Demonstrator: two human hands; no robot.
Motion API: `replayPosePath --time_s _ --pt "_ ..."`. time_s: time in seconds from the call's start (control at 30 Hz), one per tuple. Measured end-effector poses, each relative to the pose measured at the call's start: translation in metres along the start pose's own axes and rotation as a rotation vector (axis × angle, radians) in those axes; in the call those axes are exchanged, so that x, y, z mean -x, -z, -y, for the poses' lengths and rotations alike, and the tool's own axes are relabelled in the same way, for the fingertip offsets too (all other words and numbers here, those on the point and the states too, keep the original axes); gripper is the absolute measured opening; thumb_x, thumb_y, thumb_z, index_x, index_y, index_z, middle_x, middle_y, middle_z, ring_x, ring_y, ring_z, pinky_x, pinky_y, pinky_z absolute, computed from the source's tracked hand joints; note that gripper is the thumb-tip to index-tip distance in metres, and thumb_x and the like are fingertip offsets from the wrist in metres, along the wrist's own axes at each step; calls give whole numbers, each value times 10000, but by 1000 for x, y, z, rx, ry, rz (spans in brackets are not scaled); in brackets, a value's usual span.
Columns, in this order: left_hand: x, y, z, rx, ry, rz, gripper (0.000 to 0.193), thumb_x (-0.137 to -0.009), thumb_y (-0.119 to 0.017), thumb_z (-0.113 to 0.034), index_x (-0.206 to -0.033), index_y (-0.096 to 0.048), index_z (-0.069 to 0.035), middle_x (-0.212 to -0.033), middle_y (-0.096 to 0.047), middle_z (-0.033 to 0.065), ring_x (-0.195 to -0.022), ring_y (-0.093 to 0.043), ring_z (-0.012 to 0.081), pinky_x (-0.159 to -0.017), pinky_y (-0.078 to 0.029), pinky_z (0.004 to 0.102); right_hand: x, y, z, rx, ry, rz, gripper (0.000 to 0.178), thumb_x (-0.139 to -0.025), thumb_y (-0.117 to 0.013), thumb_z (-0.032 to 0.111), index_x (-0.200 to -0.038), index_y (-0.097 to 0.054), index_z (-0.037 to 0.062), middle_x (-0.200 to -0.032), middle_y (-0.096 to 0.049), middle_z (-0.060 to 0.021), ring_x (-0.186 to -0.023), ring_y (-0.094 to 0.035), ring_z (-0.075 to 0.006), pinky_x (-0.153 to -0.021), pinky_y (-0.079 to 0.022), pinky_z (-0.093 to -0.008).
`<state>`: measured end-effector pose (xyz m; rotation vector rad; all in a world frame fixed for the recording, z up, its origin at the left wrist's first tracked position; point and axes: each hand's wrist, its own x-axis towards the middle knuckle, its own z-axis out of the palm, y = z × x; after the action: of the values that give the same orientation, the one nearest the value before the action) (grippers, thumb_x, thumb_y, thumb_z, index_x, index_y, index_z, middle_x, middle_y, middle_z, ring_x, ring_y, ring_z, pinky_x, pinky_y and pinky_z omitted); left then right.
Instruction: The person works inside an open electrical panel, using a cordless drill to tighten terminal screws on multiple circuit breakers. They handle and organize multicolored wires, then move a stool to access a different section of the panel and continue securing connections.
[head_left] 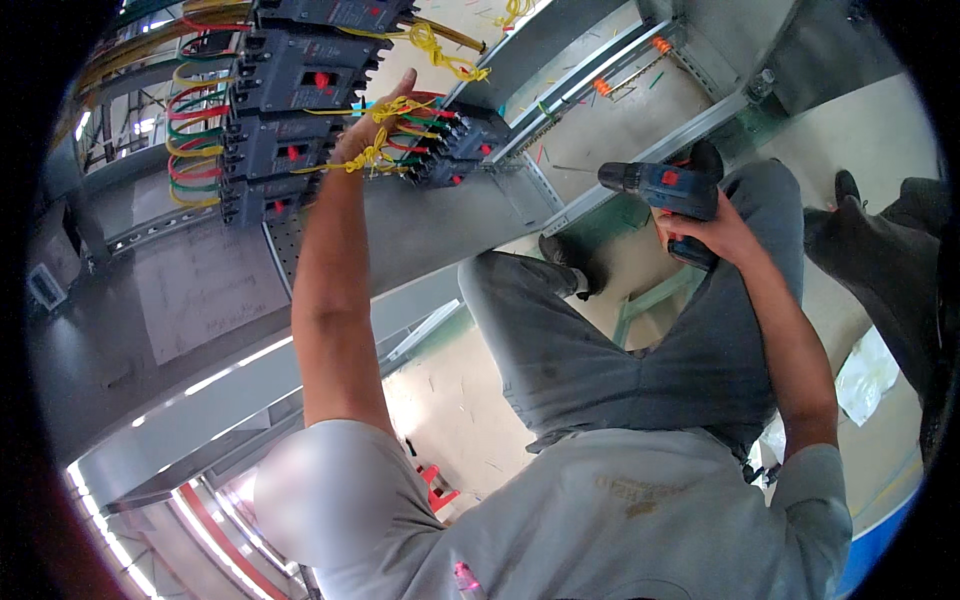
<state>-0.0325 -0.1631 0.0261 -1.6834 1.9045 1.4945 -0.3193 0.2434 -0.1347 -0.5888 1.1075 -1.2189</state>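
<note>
A dark cordless drill [668, 188] is gripped in my right hand [725, 232] above my right thigh, its chuck pointing left. My left arm reaches up into the cabinet, and my left hand [372, 128] is among bundled yellow wires [378, 150] between two groups of circuit breakers. One digit sticks up, stretched out; wires hide part of the other fingers. Black circuit breakers [290, 150] with red switches stand in a row to the left of that hand. To its right is a smaller breaker group [465, 150] with red, green and yellow wires.
Grey metal cabinet panels [200, 290] and frame rails [640, 130] surround the breakers. Looped coloured wires [195, 140] run down the left. A green stool [655, 305] shows between my legs. Another person's dark-trousered legs [870, 240] are at right, near white plastic [868, 375] on the floor.
</note>
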Motion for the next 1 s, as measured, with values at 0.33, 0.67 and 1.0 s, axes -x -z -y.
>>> replayPosePath --time_s 0.33,0.67,1.0 --pt "-25 48 57 -236 -79 -191 882 -950 -366 -817 -1204 -717 -49 -1052 -723 60 -875 -644 159 -810 -510 314 6 -2 2 194 78 5 246 -827 -849 140 -979 -687 34 -789 -676 -4 -666 -618 -103 -631 -514 -303" --pt "-24 52 83 -311 75 -204 837 -911 -505 -777 -1291 -686 -53 -1254 -678 137 -1146 -609 253 -977 -478 418 11 -12 3 154 39 -32 279 -788 -876 168 -1000 -730 62 -849 -697 11 -736 -633 -93 -642 -523 -294" --pt "-50 44 100 -125 -91 -300 753 -921 -474 -782 -1135 -746 -113 -1100 -715 117 -1032 -648 310 -790 -493 586 18 -23 5 211 39 6 245 -796 -852 159 -973 -720 53 -800 -685 2 -646 -630 -102 -600 -524 -283"
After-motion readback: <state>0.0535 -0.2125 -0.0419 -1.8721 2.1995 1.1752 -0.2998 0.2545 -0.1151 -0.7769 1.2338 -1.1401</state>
